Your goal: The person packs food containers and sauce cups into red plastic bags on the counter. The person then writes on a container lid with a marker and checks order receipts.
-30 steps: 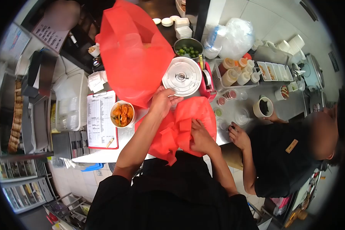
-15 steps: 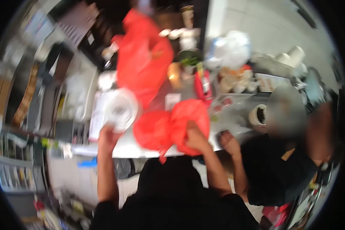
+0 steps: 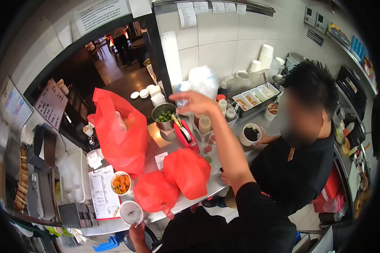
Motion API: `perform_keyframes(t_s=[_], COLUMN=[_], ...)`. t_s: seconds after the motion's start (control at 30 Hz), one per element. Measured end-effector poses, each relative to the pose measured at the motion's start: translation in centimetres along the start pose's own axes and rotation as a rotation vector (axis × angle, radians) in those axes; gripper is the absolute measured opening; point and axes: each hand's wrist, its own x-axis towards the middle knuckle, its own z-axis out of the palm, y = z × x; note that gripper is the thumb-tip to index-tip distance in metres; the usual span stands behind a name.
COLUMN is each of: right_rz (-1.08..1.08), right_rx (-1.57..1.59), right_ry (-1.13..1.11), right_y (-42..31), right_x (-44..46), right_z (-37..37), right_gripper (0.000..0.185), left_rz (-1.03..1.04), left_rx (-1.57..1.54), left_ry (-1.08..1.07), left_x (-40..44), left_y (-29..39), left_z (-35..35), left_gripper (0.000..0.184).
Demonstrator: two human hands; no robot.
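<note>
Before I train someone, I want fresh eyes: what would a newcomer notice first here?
Probably the tall red bag at the counter's back left, with two smaller red bags nearer its front edge. Next, the right hand, reaching near the metal bowl of green fruit, and the round lid in the left hand.

My L hand (image 3: pixel 137 236) grips the white lid (image 3: pixel 131 212) by its rim, at the counter's (image 3: pixel 101 230) near edge. My R hand (image 3: pixel 194 103) is up nr the lime pot (image 3: pixel 163 122), fingers spread. The food tub (image 3: pixel 121 184) sits btwn the clipboard (image 3: pixel 100 189) & a small red bag (image 3: pixel 156 192), which touches another small bag (image 3: pixel 187 173); the tall bag (image 3: pixel 119 135) is behind. Co-worker (image 3: pixel 293 168) on my R, w/ a hand at the dark-filled cup (image 3: pixel 251 134).
</note>
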Motion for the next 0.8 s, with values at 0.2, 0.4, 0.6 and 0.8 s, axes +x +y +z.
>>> perform_keyframes(t_s=[0.2,0.4,0.6,0.8], right_rz=[0.161,0.108,0.073,0.026], right_rx=[0.127,0.178,0.302,0.297], right_ry=[0.812,1.146,1.398,1.274], right_y=[1.8,2.0,1.6,1.9], right_x=[13.4,21.6,26.7,25.9], right_z=[-12.7,-25.9,-29.7,-29.8], right_gripper=[0.015,0.029,0.031,0.021], left_rz=[-0.161,-0.301,-0.296,0.382], left_rx=[0.013,0.167,0.377,1.337], left_ry=[-0.095,-0.12,-0.046,-0.274], left_x=[0.7,-0.3,2.9,13.2], left_y=[-0.2,3.1,4.6,5.8], left_z=[-1.1,2.0,3.1,-1.0], left_gripper=[0.032,0.036,0.045,0.054])
